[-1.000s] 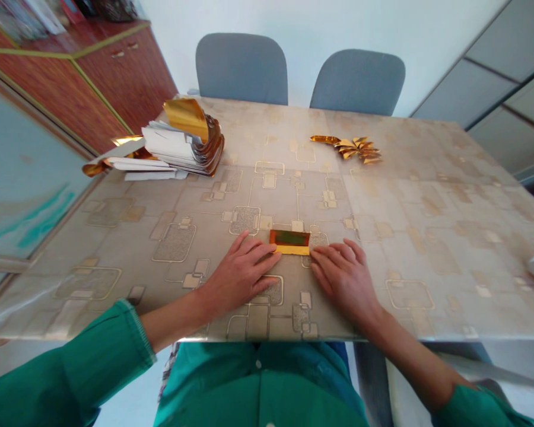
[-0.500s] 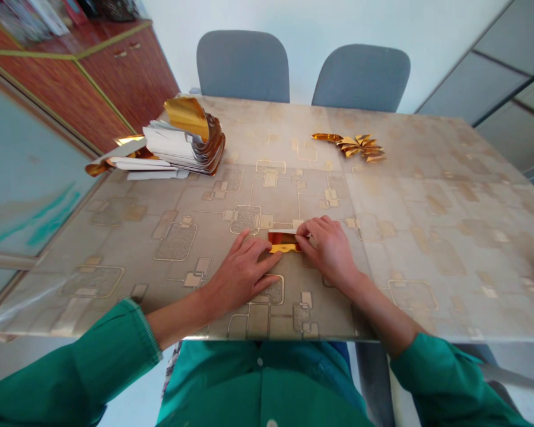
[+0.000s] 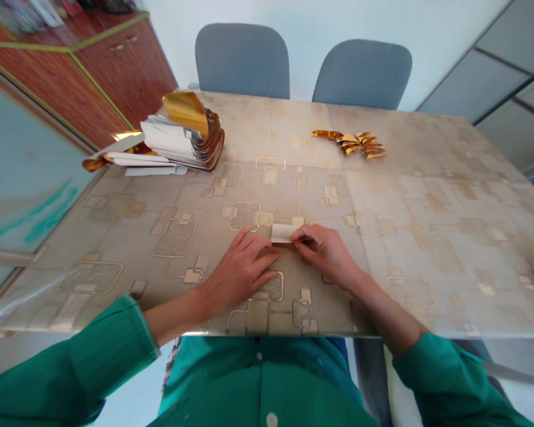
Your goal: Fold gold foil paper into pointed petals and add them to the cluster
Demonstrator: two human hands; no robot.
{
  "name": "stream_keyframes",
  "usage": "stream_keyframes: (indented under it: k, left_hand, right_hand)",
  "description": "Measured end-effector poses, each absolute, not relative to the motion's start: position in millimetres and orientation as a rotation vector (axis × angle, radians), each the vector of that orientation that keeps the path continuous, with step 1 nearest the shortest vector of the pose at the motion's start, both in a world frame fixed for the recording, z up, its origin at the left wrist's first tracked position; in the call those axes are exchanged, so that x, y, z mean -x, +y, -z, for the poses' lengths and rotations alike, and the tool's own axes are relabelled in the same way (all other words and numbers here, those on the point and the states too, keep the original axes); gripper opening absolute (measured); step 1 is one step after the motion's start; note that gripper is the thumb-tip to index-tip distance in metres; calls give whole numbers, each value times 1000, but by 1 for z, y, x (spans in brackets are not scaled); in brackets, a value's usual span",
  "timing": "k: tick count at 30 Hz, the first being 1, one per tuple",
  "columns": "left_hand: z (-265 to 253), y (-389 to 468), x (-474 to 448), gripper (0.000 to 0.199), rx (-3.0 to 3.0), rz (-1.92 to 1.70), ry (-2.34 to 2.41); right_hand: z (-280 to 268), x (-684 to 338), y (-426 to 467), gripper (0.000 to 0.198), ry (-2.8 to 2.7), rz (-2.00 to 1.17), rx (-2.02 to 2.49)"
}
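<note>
A small folded piece of gold foil paper [image 3: 283,233] lies on the table in front of me, its white back facing up and a thin gold-brown edge showing along the near side. My right hand [image 3: 327,252] pinches the right end of the paper between thumb and fingers. At the left end, my left hand [image 3: 242,270] rests with its fingers spread and stretched out, fingertips touching or very close to the paper's corner.
A thick stack of gold-and-white foil paper [image 3: 173,142] stands at the table's back left. Several folded gold foil pieces [image 3: 360,144] lie at the back right. Two grey chairs [image 3: 242,62] stand behind the patterned tablecloth [image 3: 431,237]. A wooden cabinet [image 3: 120,77] is at the left.
The foil paper's gold face was showing; now its white back has been folded over toward me. My right hand moved slightly left with its end. My left hand stayed nearly in place.
</note>
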State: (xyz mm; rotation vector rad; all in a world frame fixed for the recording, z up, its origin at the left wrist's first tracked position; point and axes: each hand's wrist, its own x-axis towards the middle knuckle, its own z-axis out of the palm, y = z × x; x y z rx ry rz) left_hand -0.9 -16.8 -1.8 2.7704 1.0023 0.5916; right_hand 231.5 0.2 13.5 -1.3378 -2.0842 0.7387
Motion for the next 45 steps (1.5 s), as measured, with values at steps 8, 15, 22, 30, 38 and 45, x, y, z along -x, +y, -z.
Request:
stream_keyframes:
  k: [8,15,22,30,38,45]
  left_hand:
    - [-7,-5,-3,34,-2517,-665,1193]
    - [-2,0,-5,28,-2586,-578,999]
    - [-2,-6,-1,25,-2544,-535,1015]
    - [2,-8,-2,25,-2583,-541,1027]
    - [2,-8,-3,17,-2577,-542,1042]
    - [-3,-7,2,27,-2686,-685,916]
  right_hand:
    - [-11,-235,-13,10,-2106,-697,1320]
    - [-14,-238,-17,8,-2002,-849,1239]
    - [-3,-243,-19,14,-2114,-635,1125]
    - [-1,-247,-30,19,-2292,-362,1046]
    - [-3,-251,-41,17,-2517,-21,1001]
    - [-4,-252,-46,22,-2599,49,1032]
